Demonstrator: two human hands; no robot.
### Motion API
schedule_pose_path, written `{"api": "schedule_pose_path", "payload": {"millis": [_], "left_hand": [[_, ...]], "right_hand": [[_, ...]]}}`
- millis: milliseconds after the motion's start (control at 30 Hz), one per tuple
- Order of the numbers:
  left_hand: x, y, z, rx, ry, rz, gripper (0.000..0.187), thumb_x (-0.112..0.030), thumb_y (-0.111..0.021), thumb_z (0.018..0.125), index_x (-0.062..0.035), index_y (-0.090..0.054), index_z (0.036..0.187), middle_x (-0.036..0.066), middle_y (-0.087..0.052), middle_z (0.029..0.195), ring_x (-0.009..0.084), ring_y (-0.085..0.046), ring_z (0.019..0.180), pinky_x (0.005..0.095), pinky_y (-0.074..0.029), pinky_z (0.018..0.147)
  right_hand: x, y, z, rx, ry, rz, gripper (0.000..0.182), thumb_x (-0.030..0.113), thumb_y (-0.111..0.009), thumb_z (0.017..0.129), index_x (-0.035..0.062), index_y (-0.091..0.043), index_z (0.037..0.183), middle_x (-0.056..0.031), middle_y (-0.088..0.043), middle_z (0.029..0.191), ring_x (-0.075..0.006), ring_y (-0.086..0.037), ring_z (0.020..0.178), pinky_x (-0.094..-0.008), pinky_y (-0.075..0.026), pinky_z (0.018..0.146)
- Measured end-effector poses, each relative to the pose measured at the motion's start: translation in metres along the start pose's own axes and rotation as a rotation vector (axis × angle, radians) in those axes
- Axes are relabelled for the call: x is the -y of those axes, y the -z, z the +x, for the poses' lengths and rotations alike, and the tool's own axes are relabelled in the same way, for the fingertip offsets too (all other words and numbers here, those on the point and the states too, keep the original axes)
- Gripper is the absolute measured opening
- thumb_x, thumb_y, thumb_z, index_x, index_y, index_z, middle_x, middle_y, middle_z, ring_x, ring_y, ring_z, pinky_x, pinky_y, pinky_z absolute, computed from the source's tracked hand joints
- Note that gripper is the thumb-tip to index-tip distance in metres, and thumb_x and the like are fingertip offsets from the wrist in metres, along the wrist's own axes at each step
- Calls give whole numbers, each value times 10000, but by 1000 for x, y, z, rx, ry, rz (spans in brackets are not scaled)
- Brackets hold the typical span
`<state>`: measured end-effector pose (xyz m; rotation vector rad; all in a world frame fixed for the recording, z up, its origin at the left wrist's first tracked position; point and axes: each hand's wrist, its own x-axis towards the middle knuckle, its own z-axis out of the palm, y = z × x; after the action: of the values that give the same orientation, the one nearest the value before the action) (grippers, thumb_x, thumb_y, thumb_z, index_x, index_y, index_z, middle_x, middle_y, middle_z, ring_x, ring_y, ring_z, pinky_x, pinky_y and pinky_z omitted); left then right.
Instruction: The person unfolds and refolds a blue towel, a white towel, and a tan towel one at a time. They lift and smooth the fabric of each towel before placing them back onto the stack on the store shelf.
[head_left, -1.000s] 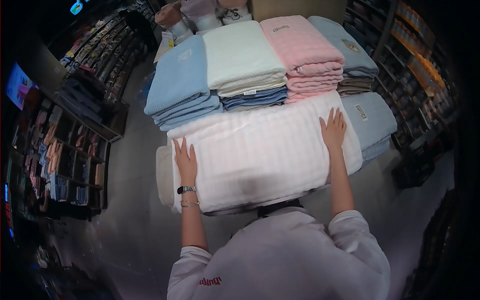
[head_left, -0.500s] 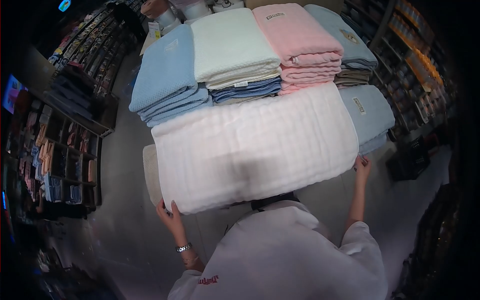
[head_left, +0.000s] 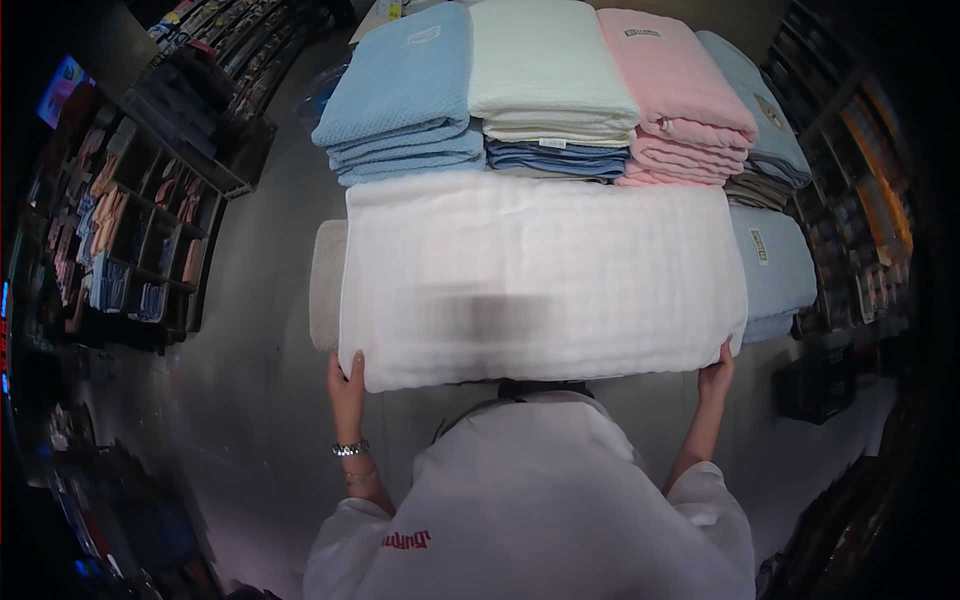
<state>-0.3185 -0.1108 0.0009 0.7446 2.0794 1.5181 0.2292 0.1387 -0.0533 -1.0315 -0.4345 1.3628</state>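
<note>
A large folded white blanket [head_left: 540,275] lies across the front of a display of stacked bedding. My left hand [head_left: 346,385] grips its near left corner, thumb on top. At the near right corner my right hand [head_left: 716,372] holds the edge from below. A silver watch and thin bracelets sit on my left wrist. Behind the white blanket stand stacks of folded light blue blankets [head_left: 400,95], cream blankets [head_left: 545,70] over dark blue ones, and pink blankets [head_left: 675,95].
A pale blue folded blanket [head_left: 775,265] lies to the right and a beige one [head_left: 326,285] at the left under the white one. Shelves of goods [head_left: 130,230] line the left aisle, more shelving [head_left: 870,200] the right. Grey floor lies on both sides.
My hands slid off the top of the white blanket down to its near corners and took hold. The view shifted so the blanket now lies square across the front.
</note>
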Motion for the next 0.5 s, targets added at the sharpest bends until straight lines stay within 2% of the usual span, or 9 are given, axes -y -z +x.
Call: {"api": "schedule_pose_path", "payload": {"millis": [100,200,300,400,500], "left_hand": [[4,1,-4,-38,-4,-404,358,-108,-564,894,-28,-375,1188,100,-582,978,127,-547,875,259,-446,773],[8,3,-8,-44,15,-538,397,-55,-567,877,-40,-340,1202,96,-567,1024,122,-545,876,270,-454,777],[21,4,-12,34,102,-621,407,-50,-569,874,-44,-329,1203,98,-548,1073,140,-550,913,284,-447,822],[29,-2,-13,54,57,-656,439,-39,-573,866,-29,-330,1232,97,-549,1087,152,-553,957,286,-436,859],[28,-6,-14,38,-63,-472,427,-41,-583,859,0,-382,1234,94,-563,1080,154,-550,988,275,-426,876]], "right_hand": [[4,-15,-5,-24,92,-43,479,254,-524,911,-5,-412,1297,-109,-480,1289,-237,-446,1201,-374,-353,997],[8,-26,-8,-20,213,-39,495,205,-584,877,-42,-422,1274,-134,-498,1253,-240,-464,1175,-365,-370,981],[20,-41,-19,14,230,-112,510,167,-617,850,-52,-422,1267,-141,-507,1231,-243,-497,1131,-360,-395,954],[32,-47,-23,110,153,-229,519,144,-634,830,-60,-423,1258,-143,-515,1214,-244,-520,1096,-350,-417,928],[48,-58,-35,167,54,-391,519,123,-639,820,-69,-424,1251,-143,-520,1206,-241,-531,1081,-337,-423,917]]}}
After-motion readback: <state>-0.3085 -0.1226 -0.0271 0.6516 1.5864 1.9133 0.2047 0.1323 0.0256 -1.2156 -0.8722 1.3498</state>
